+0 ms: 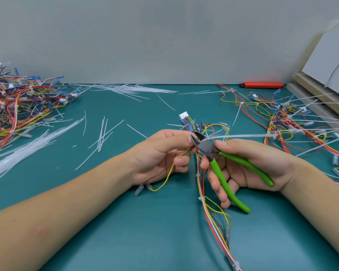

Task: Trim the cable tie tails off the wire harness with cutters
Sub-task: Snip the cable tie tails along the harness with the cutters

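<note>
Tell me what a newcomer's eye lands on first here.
Centre frame, the right hand grips green-handled cutters, blades at a wire harness pinched by the left hand. A tangled pile of colourful harnesses sits far left, with white cut tie tails strewn across the teal mat.

Single head-worn view, wide-angle, looks forward and down from just above the person's forearms. Close range: both bare hands, left hand (160,153) and right hand (249,169), sit mid-frame. The flat teal work mat (125,222) fills the lower two thirds; the plain grey back wall (145,36) fills the top. Edges bow from lens distortion. No second view, so no overlap.
</note>
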A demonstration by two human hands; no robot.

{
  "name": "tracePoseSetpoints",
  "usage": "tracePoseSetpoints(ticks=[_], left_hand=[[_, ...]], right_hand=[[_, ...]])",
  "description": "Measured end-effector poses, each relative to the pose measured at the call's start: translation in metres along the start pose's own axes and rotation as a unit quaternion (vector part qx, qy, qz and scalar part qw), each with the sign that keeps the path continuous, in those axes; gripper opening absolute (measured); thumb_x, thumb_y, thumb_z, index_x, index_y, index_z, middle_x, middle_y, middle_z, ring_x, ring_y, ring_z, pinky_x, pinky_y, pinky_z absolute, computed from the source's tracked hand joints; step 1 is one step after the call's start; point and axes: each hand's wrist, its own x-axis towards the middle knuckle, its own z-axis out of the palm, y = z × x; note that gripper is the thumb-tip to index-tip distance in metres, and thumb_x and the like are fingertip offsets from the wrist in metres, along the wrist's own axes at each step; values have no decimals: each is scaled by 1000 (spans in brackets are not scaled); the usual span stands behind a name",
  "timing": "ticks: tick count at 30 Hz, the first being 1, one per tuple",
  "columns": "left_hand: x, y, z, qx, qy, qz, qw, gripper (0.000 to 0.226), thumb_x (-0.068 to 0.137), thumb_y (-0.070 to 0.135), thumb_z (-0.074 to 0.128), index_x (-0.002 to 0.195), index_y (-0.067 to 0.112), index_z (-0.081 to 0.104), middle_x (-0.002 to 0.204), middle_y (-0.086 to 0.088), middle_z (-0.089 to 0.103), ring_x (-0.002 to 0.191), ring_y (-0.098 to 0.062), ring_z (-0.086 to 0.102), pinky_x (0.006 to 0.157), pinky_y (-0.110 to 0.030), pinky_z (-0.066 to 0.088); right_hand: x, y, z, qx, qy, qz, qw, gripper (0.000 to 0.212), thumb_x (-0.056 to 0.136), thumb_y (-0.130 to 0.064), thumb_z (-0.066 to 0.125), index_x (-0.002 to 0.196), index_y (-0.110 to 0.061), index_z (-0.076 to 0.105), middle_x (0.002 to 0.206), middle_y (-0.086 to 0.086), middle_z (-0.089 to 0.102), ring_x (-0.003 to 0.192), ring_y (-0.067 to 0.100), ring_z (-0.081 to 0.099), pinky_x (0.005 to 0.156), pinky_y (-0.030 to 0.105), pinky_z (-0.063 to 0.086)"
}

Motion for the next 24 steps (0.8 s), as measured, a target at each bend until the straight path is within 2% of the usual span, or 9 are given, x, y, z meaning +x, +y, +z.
tracePoseSetpoints(ticks=[5,9,14,17,21,24], left_hand=[[0,-1,-1,5,0,1,1000,16,92,20,59,83,17,71,78,5,61,48,-2,44,54,-19,40],[0,0,0,3,2,0,1000,15,93,20,59,83,17,70,77,5,61,48,-2,44,54,-19,40],[0,2,0,-8,17,-3,1000,28,100,16,52,81,20,72,74,8,61,48,-1,43,54,-19,40],[-1,2,-1,-13,22,-1,1000,32,101,16,49,80,21,72,70,11,60,49,-1,43,54,-18,40],[1,2,0,-18,33,-5,999,24,99,17,52,83,19,70,73,9,59,49,-1,42,53,-18,39],[0,1,-1,-18,25,-2,1000,20,98,18,55,86,19,71,75,8,60,50,-1,42,54,-18,39]], right_hand=[[0,0,0,1,-9,0,1000,48,93,-53,68,113,-9,72,93,20,72,78,36,74,74,48,62],[0,1,1,-2,7,-6,1000,48,93,-52,68,111,-8,70,88,20,68,72,33,70,72,49,62],[4,0,9,-27,38,-23,999,42,93,-58,64,98,-16,66,71,5,53,54,19,51,54,33,53],[5,-1,12,-26,49,-23,998,41,102,-55,50,95,-17,62,70,5,49,52,19,47,53,32,51],[6,2,12,-25,61,-27,997,41,101,-54,49,96,-16,64,71,8,53,53,21,50,53,34,53],[8,2,11,-13,46,-34,998,44,96,-55,58,102,-13,70,79,15,64,62,28,64,63,43,60]])
